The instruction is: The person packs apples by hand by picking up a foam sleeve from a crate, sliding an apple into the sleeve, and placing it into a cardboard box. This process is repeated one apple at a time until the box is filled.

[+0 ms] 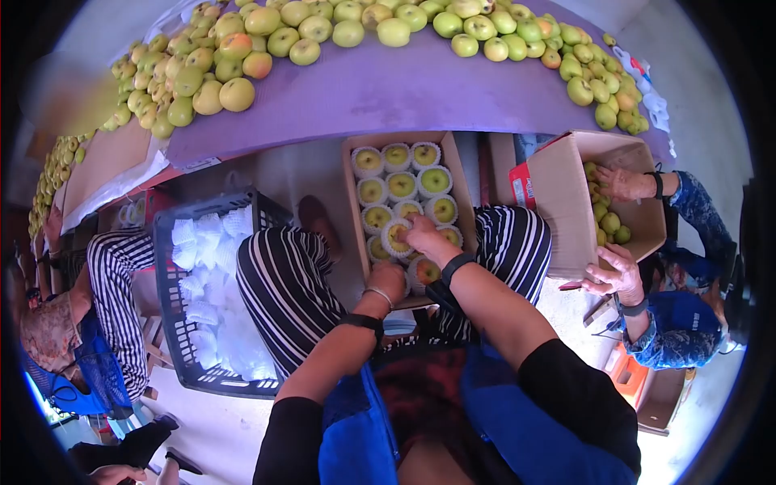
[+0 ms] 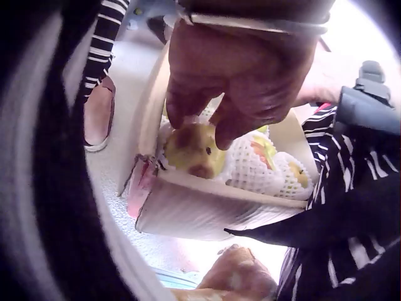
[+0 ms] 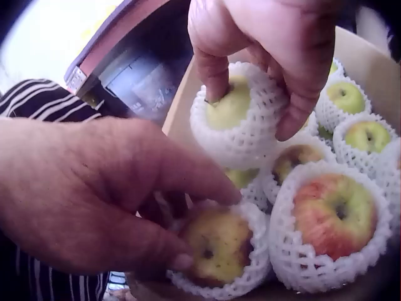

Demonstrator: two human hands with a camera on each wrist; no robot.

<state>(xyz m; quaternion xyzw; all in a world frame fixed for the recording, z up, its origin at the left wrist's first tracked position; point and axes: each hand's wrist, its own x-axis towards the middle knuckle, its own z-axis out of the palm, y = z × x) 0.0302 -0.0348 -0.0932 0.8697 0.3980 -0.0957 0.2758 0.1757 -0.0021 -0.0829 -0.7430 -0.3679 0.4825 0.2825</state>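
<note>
A cardboard box (image 1: 352, 186) between the knees holds rows of apples in white foam nets. The right hand (image 3: 269, 44) grips a netted yellow-green apple (image 3: 230, 110) by its sides, raised over the others in the right wrist view. At the box's near left corner, the left hand (image 3: 94, 194) has thumb and fingers around a netted apple (image 3: 216, 244) with brown patches; that apple (image 2: 194, 150) also shows below the left hand (image 2: 244, 75) in the left wrist view. A red-and-green netted apple (image 3: 335, 213) sits beside it.
A dark crate (image 1: 174, 356) of white foam nets (image 1: 206, 307) stands at the left. Loose apples (image 1: 347, 32) lie along the purple table (image 1: 388, 89) ahead. At the right, another person's hands (image 1: 618, 271) are at a larger carton (image 1: 558, 202) with apples. Someone else sits at the far left.
</note>
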